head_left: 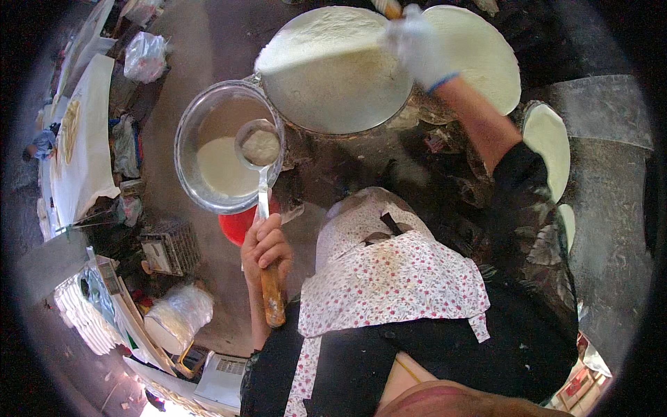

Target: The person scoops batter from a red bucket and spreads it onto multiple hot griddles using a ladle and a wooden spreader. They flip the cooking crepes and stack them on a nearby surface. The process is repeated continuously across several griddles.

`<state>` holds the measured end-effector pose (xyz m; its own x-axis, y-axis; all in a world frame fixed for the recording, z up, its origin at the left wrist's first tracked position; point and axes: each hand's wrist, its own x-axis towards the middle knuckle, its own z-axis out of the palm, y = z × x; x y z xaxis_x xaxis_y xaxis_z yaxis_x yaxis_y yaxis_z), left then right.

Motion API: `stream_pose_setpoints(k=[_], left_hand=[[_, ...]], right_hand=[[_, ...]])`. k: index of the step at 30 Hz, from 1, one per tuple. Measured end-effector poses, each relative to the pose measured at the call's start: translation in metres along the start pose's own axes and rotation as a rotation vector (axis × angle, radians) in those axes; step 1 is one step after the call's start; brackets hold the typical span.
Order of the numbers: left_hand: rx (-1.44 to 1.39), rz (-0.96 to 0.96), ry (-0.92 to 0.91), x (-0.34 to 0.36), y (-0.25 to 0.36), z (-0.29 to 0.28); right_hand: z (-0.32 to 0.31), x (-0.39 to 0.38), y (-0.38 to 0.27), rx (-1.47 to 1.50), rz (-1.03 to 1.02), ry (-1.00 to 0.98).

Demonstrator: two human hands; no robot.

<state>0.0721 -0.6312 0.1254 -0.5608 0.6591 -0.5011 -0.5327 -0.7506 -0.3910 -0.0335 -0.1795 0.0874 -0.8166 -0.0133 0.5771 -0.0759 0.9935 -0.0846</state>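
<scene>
My left hand (266, 243) is wrapped round the wooden handle of a metal ladle (263, 191). The ladle's bowl holds pale batter and sits over the right side of a deep metal pot (182, 163) with more batter inside. Ahead lies a round griddle (340, 104), its far part coated with a white batter layer (319, 38), its near part bare. My right hand (419, 48), in a white glove and blurred, is over the griddle's right edge. Its fingers close on a wooden-handled tool (389, 8), whose working end is out of view.
Right of the griddle lies a large pale round sheet (483, 62); another (547, 149) is nearer me. A red basin (233, 228) stands beneath the pot. To the left are a white-covered table (87, 153), a crate (170, 249) and plastic bags (144, 57).
</scene>
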Motion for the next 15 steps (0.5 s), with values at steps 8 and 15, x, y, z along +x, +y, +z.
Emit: stream_pose_setpoints(k=[8,15], left_hand=[[0.049,-0.036,-0.031,0.041,-0.031,0.029],[0.075,-0.09,0.023,0.079,-0.101,0.032]], right_hand=[[-0.117,0.1,0.13,0.21,0.087,0.009],[-0.114,-0.113,0.206,-0.125,0.566,-0.09]])
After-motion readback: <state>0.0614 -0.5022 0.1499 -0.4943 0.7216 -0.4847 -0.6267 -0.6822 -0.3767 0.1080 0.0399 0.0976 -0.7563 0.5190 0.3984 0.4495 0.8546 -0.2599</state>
